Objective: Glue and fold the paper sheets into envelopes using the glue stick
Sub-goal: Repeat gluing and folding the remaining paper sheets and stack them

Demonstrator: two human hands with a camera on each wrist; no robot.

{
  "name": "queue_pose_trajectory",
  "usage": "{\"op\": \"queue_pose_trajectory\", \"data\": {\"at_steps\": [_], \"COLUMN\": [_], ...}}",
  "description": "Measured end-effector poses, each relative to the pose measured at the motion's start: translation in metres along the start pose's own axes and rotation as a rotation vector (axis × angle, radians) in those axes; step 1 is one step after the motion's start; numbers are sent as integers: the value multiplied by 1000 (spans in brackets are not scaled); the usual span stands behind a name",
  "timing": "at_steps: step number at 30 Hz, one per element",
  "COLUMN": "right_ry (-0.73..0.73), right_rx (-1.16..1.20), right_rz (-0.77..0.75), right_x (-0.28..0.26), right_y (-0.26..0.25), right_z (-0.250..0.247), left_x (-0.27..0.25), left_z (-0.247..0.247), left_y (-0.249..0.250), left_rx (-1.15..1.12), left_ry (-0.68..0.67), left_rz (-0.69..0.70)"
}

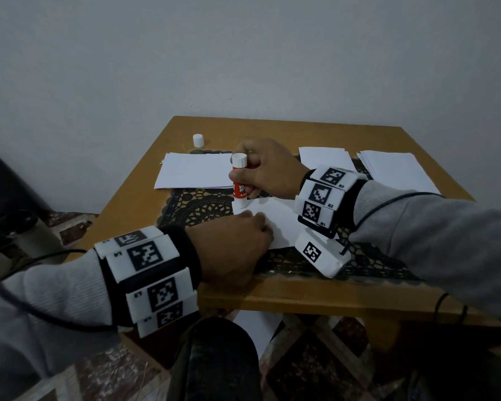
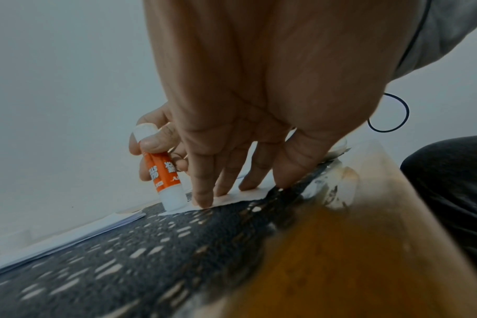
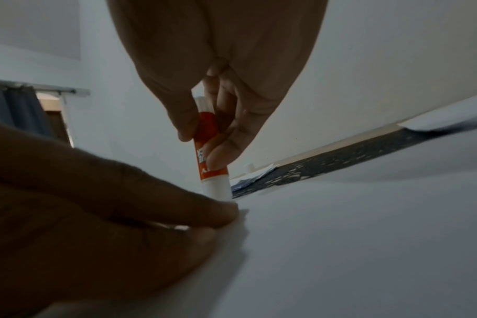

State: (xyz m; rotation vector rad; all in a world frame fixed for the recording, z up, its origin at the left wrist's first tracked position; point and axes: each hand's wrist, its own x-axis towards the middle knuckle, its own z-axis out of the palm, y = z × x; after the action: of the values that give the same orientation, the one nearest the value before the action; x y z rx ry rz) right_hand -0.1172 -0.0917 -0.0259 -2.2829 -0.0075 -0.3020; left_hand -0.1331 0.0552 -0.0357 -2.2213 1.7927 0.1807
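Observation:
My right hand grips a red-and-white glue stick upright, its lower end pressed on the left edge of a white paper sheet that lies on the black lace mat. My left hand rests on that sheet just in front of the glue stick. Its straight fingers press the paper's near-left edge flat. The glue stick's white cap stands apart at the back left of the table.
A stack of white sheets lies at the back left, two more stacks at the back right. The wooden table stands against a grey wall. A sheet lies on the floor under the front edge.

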Motion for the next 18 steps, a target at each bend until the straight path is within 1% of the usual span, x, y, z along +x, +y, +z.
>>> {"op": "queue_pose_trajectory", "data": {"at_steps": [3, 6, 8, 11, 14, 18], "right_ry": [-51, -104, -141, -157, -138, -99], "right_rx": [-183, -259, -282, -285, -292, -272], "right_rz": [-33, -56, -47, -27, 3, 82], "right_x": [-5, -7, -5, -4, -7, -11], "right_y": [-1, -3, -5, -5, -1, 9], "right_z": [-1, -2, -3, -5, -10, -22], "left_x": [1, 1, 1, 0, 1, 3], "left_z": [-4, -7, -9, -10, -12, -12], "left_y": [1, 1, 0, -1, -1, -2], "left_rx": [-9, -31, -38, -40, -48, -35], "left_ry": [-51, -69, -62, -64, -51, -39], "left_rz": [-17, -31, -34, -34, -31, -32]}}
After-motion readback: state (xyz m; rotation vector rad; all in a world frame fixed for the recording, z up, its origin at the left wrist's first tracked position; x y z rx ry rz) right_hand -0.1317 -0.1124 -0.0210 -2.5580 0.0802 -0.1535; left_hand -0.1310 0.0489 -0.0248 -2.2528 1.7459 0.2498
